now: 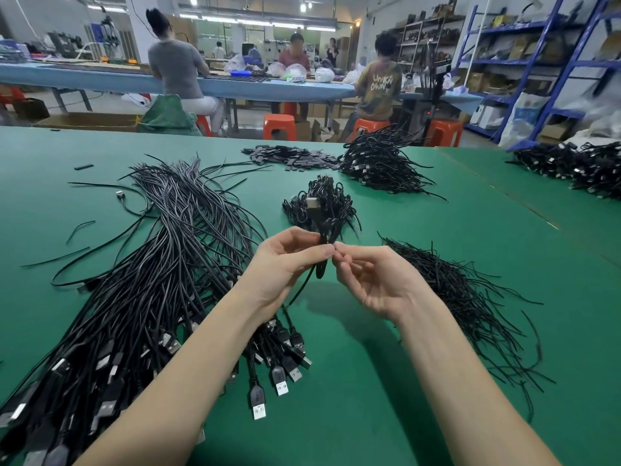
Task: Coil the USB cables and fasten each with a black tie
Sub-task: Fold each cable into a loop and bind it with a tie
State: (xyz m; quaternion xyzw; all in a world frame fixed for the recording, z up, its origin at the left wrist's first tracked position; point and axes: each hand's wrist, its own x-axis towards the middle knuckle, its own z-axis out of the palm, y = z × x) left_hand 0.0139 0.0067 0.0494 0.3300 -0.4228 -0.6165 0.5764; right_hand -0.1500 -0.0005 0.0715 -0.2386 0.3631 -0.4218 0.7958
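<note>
Our left hand [285,260] pinches a coiled USB cable [323,243] above the green table [386,381]; our right hand [373,280] pinches at its middle, tie unclear. Loose cables [144,280] lie at nine o'clock, black ties [460,290] at three, finished coils [319,203] at twelve.

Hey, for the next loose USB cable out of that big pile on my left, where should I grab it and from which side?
Probably by a plug body at the near end of the loose cable pile, coming from your side. The plugs fan out toward you there, like this one, clear of the tangle. The left hand sits closest.
</note>
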